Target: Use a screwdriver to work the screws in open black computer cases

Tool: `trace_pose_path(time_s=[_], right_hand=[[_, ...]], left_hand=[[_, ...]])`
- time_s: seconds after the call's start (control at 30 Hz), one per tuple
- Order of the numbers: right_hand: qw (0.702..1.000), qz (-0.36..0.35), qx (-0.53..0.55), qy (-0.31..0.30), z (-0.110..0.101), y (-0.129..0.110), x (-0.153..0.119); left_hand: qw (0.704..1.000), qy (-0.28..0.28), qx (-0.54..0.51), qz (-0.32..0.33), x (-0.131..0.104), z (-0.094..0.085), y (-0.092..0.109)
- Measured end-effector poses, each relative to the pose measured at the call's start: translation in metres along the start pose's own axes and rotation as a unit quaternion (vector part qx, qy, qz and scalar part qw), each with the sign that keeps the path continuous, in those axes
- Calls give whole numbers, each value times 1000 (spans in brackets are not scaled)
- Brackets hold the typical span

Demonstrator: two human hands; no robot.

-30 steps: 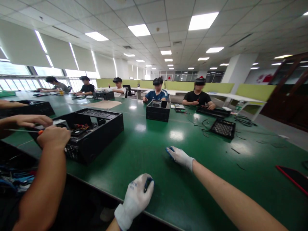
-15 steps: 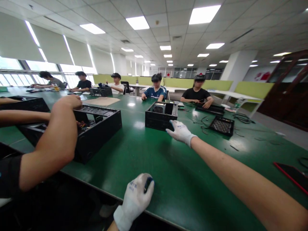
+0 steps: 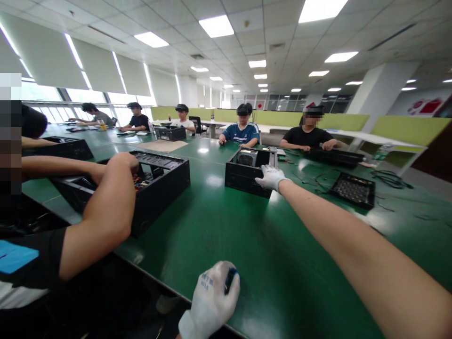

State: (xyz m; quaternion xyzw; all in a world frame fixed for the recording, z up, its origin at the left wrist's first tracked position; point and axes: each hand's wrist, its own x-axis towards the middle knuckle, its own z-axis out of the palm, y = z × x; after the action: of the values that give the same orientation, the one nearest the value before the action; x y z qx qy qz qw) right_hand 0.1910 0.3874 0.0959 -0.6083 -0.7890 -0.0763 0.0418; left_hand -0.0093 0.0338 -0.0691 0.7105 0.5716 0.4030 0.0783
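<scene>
My left hand (image 3: 214, 297), in a white glove, is curled round a small dark object (image 3: 230, 279) at the table's near edge; what the object is cannot be made out. My right arm reaches forward across the green table (image 3: 197, 226). At its end my gloved right hand (image 3: 271, 178) touches the near right corner of a black computer case (image 3: 243, 181), its fingers partly hidden at the rim. A metal box-like part (image 3: 247, 157) sits inside that open-topped case.
On the left, a person's bare arms (image 3: 102, 207) reach into a larger black case (image 3: 164, 190). A black tray-like panel (image 3: 353, 189) and cables (image 3: 391, 179) lie to the right. Several people sit round the far side.
The view has turned a little left, so things appear further right. My right hand has moved onto the case's upper edge. The far-right person's black panel has been tilted or shifted.
</scene>
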Motion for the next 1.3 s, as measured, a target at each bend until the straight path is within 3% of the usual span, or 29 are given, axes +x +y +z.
trace_pose_path(time_s=[0.3,0.47,0.67,0.83,1.0,1.17,1.3], right_hand=[[999,8,-47,-18,0,1,18],[998,-11,-68,12,-7,-5,-9],[993,-63,-81,59,-16,-8,-92],[986,-117,-88,79,-32,-10,-182],[972,-181,-54,138,-49,-15,-275],[967,-205,11,154,-62,-9,-349],[960,-225,61,152,-67,-1,-390]], left_hand=[[1000,-14,-2,-19,3,-2,3],[1000,9,5,-5,2,0,2],[1000,20,5,-1,2,2,1],[1000,29,-7,6,2,1,-2],[998,45,-27,19,-1,-4,-2],[997,43,-52,23,-13,-30,21],[990,101,-25,94,-23,-65,53]])
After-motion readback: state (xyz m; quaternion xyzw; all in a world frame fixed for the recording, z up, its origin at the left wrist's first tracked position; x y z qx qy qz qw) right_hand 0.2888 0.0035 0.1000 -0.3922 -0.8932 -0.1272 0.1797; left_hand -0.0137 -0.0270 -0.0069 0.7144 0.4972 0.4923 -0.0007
